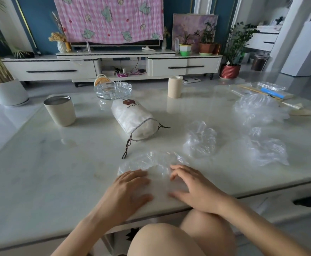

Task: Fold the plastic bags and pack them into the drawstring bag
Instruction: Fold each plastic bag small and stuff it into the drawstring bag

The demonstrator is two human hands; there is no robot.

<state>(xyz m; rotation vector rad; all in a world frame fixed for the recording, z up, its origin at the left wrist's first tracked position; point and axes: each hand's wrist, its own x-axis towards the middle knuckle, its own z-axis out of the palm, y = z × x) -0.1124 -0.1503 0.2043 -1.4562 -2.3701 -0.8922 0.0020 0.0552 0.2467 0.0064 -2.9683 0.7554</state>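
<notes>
1. Work item – the clear plastic bag (156, 161) lies on the table (58, 172) at its near edge, directly in front of the person. Its near part is under both hands and its far edge is puffed up and wrinkled.
2. Hand state: the left hand (130, 187) lies palm down with straight fingers on the left part of the bag. The right hand (193, 187) is spread flat on the right part. Neither hand grips anything; both press.
3. Handling: judged from its look, the film is very light, limp and slick. It will probably trap air, spring back after a crease and slide on the glossy tabletop.
4. Where to take hold: pin one side with a flat palm and pinch a free edge or corner with the other hand. Press air out toward the open far edge before each fold.
5. Unfolded stock: three more crumpled plastic bags sit to the right – one near (200, 141), one farther right (267, 148) and one behind those (259, 108). All are apart from the hands.
6. Destination: the drawstring bag (134, 119) lies on its side mid-table with its mouth toward the person and its cords (127, 146) trailing forward. It looks bulky, and the soft fabric mouth will likely need one hand to hold it open.
</notes>
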